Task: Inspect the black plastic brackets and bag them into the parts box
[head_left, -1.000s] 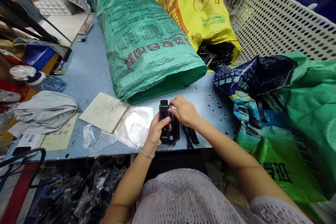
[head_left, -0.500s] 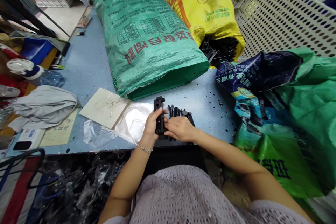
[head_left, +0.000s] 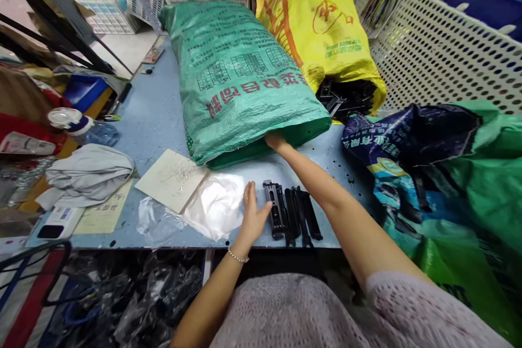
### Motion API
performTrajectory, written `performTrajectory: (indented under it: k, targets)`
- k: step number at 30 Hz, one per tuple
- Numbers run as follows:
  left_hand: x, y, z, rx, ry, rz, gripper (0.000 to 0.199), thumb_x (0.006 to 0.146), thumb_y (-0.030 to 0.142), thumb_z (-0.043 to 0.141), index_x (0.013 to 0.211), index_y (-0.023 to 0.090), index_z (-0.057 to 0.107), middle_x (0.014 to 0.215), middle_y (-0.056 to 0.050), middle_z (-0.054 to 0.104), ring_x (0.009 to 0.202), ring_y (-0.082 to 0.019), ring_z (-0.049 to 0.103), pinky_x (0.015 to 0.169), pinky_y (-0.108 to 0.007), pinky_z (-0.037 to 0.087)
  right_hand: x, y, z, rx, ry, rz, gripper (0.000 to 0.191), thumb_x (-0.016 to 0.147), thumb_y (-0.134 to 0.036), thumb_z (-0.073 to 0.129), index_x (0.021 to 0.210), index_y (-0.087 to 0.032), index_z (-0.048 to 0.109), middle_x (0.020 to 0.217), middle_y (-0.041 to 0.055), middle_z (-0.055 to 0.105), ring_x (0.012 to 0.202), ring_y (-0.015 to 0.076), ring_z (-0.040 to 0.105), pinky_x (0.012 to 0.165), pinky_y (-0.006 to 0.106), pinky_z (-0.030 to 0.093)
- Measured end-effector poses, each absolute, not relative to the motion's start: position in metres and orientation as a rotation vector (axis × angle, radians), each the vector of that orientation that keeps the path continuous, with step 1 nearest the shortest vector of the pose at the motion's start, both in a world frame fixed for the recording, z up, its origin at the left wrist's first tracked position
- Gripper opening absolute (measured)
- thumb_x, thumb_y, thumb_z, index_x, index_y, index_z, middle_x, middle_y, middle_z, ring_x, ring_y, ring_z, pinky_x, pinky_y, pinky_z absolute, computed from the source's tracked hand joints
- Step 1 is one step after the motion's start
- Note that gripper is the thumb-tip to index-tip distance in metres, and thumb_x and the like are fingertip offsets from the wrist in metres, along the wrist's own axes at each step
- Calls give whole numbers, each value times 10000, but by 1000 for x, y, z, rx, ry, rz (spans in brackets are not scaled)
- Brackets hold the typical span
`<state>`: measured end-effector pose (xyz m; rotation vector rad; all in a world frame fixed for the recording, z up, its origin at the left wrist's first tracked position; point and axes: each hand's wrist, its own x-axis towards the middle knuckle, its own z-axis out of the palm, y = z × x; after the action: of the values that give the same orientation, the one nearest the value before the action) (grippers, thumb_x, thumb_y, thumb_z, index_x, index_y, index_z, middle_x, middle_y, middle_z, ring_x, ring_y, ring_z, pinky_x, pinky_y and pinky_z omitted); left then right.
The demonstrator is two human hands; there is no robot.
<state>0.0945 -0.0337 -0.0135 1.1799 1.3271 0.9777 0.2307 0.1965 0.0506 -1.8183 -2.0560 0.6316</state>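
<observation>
Dark red Chinese characters mark the glossy green woven sack; 有限 is legible on the navy plastic bag. The right hand is in the sack's mouth, its grip hidden, so I cannot tell. The left hand's grip is spread and unfilled, just beside the black, slotted, oblong part on the pale-blue worktop.

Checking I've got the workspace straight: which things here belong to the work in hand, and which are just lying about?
In the work:
green woven sack, the right hand in its mouth
row of long black parts, the open left hand beside it

Apparently just lying about:
grey cloth
white-lidded bottle
yellow paper slip
</observation>
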Motion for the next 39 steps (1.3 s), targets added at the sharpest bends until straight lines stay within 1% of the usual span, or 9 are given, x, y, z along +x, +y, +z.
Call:
performTrajectory:
  k: [5, 9, 13, 18, 27, 30, 33, 36, 39]
  targets:
    - [71, 7, 14, 711, 994, 1218, 553, 836, 536, 662, 1299, 254, 558, 1436, -106, 525, 1345, -259, 495, 1151, -433, 361, 246, 73, 37, -1654, -1742, 1060, 463, 1034, -472, 247, 902, -170, 571, 716, 34, 623, 600, 159, 590, 584, 280, 477]
    - [81, 17, 39, 420, 732, 1208, 473, 849, 537, 640, 1215, 239, 598, 1231, -88, 657, 1005, -214, 675, 874, -369, 551, 256, -24, 49, -1329, -1795, 1387, 388, 1004, -521, 392, 923, -187, 572, 816, 24, 621, 689, 144, 581, 644, 271, 465]
    - [83, 1, 52, 478, 727, 1172, 341, 849, 376, 661, 1118, 167, 636, 939, -59, 695, 678, -116, 627, 596, -225, 502, 265, -30, 73, -1268, -2090, 1209, 462, 1051, -463, 257, 913, -197, 609, 826, 37, 609, 768, 168, 580, 743, 309, 455]
    - [79, -21, 59, 584, 805, 1103, 285, 846, 381, 660, 1013, 151, 641, 844, -39, 670, 618, -99, 587, 556, -214, 470, 255, 29, 81, -1316, -2211, 436, 442, 1020, -525, 318, 1067, -175, 584, 1018, 130, 594, 970, 257, 550, 816, 368, 435]
    - [65, -15, 63, 522, 908, 1202, 273, 848, 408, 638, 926, 147, 635, 762, -14, 623, 583, -87, 556, 515, -200, 433, 226, 1, 74, -1033, -2448, 665, 464, 1046, -475, 246, 910, -193, 589, 855, 65, 620, 768, 189, 555, 688, 301, 410]
    - [64, -13, 60, 612, 961, 1115, 320, 874, 461, 595, 959, 155, 634, 732, -25, 632, 638, -125, 607, 539, -210, 444, 224, -36, 64, -1020, -2440, 614, 431, 1044, -427, 266, 902, -177, 586, 864, 87, 632, 765, 192, 555, 687, 308, 413]
    - [66, -14, 43, 778, 1177, 1090, 421, 880, 477, 576, 1190, 193, 587, 1071, -90, 679, 1034, -218, 654, 826, -302, 531, 232, -31, 48, -1168, -2415, 843, 407, 1050, -396, 281, 847, -197, 571, 790, 35, 620, 680, 159, 538, 646, 275, 402]
    - [76, -22, 17, 988, 1416, 1025, 705, 843, 406, 619, 1463, 204, 350, 1547, -133, 380, 1471, -282, 300, 1203, -428, 260, 248, 33, 37, -1414, -2311, 816, 325, 1033, -379, 349, 946, -197, 603, 928, 64, 657, 839, 191, 590, 764, 297, 445]
    - [94, -40, -3, 1177, 1489, 893, 883, 802, 295, 632, 1542, 173, 165, 1655, -173, 94, 1541, -307, 50, 1248, -466, 48, 260, 129, 38, -1864, -2067, 466, 319, 974, -296, 426, 1202, -138, 583, 1239, 178, 605, 1181, 305, 516, 986, 417, 410]
